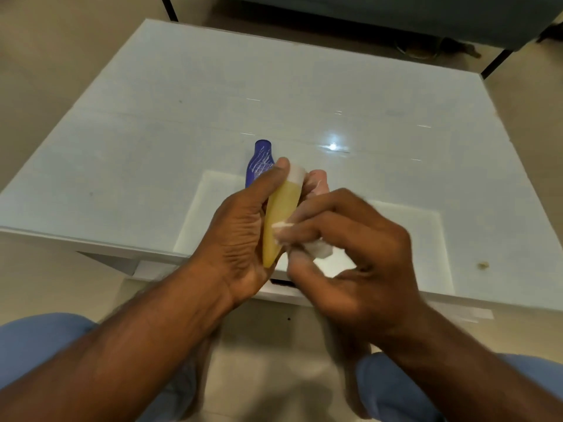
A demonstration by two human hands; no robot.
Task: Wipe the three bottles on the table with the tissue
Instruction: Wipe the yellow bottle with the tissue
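While a yellow bottle (pixel 278 222) with a white cap is gripped in the left hand (pixel 240 239) above the near edge of the white bench (pixel 335 95), a crumpled white tissue (pixel 316 248) is pressed against its side by the right hand (pixel 353 254). Seen from the head camera, the left thumb is laid along the bottle's upper part and the fingers are curled behind it, so that the bottle is held tilted, cap pointing away. The right fingers (pixel 307 226) are bunched narrowly around the tissue (motion blur softens their outline). A blue bottle (pixel 259 161) is seen just behind the left thumb on the bench, its lower part hidden by the hand. A pinkish object (pixel 318 181) is glimpsed beyond the cap, too obscured to be identified. Blue trouser knees (pixel 36 339) are visible at the lower corners, over a pale tiled floor (pixel 45 71).
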